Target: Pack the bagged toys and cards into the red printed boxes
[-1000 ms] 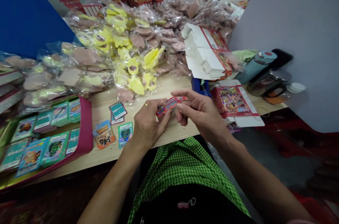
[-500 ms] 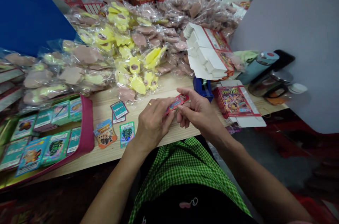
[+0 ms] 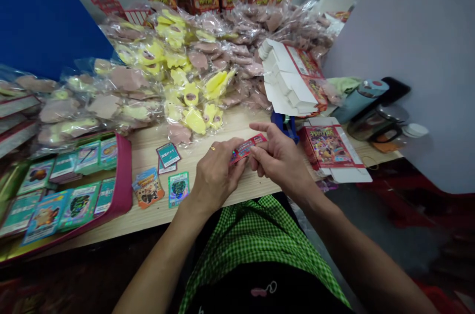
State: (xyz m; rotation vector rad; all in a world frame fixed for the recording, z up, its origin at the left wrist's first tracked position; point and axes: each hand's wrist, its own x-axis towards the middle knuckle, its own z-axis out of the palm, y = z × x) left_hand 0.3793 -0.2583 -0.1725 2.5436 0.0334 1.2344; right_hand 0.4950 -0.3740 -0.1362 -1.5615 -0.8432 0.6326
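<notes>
Both hands meet over the front of the wooden table around a small red printed box. My left hand, with a ring on one finger, grips its left end. At its right end my right hand pinches it between thumb and curled fingers, index finger stretched out. The fingers hide part of the box. Left of my left hand lie a green-edged card, an orange picture card and two overlapping teal cards.
A pink-rimmed case holds card stacks at left. Bagged yellow and pink figures pile up behind. On the right are flattened cartons, a blue tape dispenser, a red box, a light-blue bottle and a glass pot.
The red printed face of the box shows more between my hands. My right thumb has shifted onto it. The whole view has tilted slightly upward.
</notes>
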